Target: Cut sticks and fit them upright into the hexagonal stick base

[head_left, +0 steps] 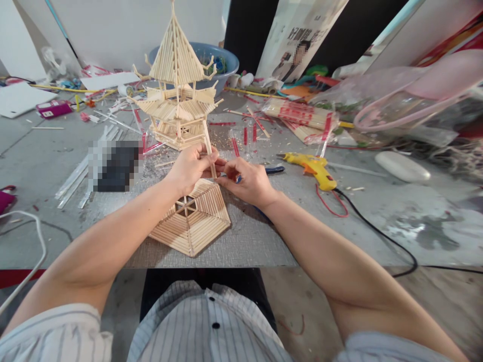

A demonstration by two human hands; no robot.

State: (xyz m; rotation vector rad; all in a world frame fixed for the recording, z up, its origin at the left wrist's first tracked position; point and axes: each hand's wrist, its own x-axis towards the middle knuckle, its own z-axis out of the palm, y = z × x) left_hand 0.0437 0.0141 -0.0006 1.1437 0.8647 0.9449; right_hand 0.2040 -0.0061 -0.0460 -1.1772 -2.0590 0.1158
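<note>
My left hand (190,166) is closed in a pinch on a thin wooden stick (209,146) that stands nearly upright. My right hand (247,180) is closed around a blue-handled tool (274,170), and its fingertips meet the stick's lower end. Both hands hover just above a flat hexagonal roof piece (196,221) made of glued sticks, lying on a grey mat (249,236). Behind the hands stands a tall pagoda model (177,95) built of the same sticks.
A yellow glue gun (315,168) with a black cord lies to the right. Packs of sticks (298,116) and plastic bags lie at the back right, a blue bowl (226,63) behind the pagoda. Clear glue rods (75,178) and scraps litter the left.
</note>
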